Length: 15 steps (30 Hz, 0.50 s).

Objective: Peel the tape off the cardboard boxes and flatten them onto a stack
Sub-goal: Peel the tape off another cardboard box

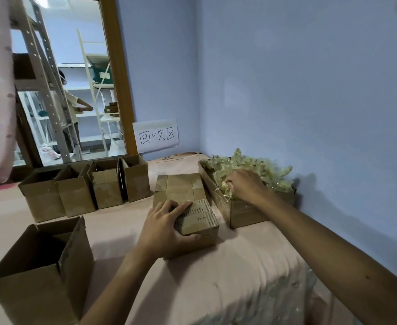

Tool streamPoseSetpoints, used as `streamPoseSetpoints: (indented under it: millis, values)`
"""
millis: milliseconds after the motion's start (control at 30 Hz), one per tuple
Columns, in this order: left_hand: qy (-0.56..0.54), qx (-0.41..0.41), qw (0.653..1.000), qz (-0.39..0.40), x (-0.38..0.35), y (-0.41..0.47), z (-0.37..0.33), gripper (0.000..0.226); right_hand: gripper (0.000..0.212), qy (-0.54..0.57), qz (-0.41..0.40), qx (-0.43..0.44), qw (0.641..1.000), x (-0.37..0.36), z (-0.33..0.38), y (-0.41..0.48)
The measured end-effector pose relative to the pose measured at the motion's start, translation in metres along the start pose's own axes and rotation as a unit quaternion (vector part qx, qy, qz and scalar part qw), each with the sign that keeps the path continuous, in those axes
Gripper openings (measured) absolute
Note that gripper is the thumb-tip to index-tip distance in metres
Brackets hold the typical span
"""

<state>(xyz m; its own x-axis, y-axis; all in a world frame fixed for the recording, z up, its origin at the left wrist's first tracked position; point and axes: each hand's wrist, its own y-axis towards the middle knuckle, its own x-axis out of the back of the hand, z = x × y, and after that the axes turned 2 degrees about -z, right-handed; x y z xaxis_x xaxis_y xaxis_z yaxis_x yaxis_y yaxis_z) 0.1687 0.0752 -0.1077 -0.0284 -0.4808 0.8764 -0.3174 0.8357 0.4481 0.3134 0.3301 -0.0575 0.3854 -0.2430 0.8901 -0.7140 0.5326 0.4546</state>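
Two grips: left hand round scuffed flattened cardboard stack; right hand pinching crumpled yellowish tape

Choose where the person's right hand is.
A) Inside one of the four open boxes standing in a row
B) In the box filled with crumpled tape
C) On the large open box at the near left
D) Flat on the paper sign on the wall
B: the right hand has its fingers curled into the crumpled tape filling the box by the wall, while the left hand grips the cardboard.
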Motion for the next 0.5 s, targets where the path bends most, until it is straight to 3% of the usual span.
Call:
streamPoseSetpoints:
  millis: [200,500]
  values:
    - [0.009,0.0,1.0,0.005,-0.001,0.0,0.001,0.106,0.021,0.061,-0.024,0.01,0.998,0.016,0.0,-0.009]
    - [0.011,0.001,1.0,0.008,0.001,0.001,0.001,0.105,0.028,0.03,-0.049,0.045,0.997,0.023,0.002,-0.017]
